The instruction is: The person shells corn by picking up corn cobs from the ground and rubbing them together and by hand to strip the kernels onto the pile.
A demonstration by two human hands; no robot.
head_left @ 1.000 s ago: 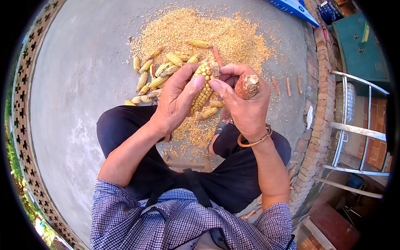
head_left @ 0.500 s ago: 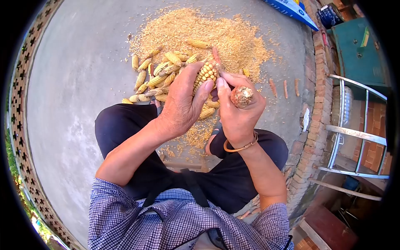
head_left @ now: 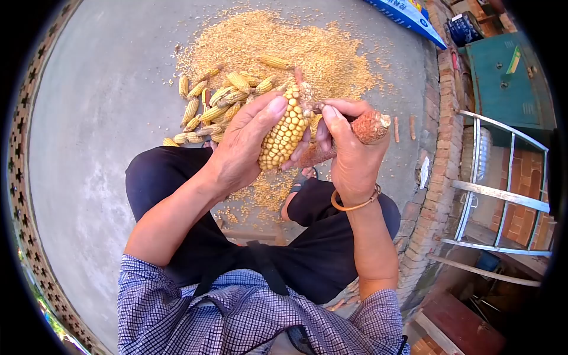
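Observation:
My left hand (head_left: 236, 142) is wrapped round an ear of corn (head_left: 283, 137), its thumb lying along the rows of yellow kernels. In my right hand (head_left: 352, 163) is a bare reddish corncob (head_left: 371, 126); its broken end sticks out past the thumb, and a reddish length shows below the fingers. The thumb and forefinger of that hand pinch near the ear's ragged upper end, where they hide the exact contact. Just beyond my hands lie several ears of corn (head_left: 223, 111) in a heap.
Loose kernels (head_left: 278, 38) spread over the concrete floor (head_left: 100, 118) ahead. Stripped cobs (head_left: 396, 128) lie to the right. A low brick edge (head_left: 435, 195), a metal ladder-like frame (head_left: 503, 195) and a green cabinet (head_left: 503, 83) line the right side. A blue bag (head_left: 408, 21) is at the top.
The ear has turned and shows a broader face of kernels. My right hand has shifted slightly right, tilting the bare cob sideways. The whole view has moved a little.

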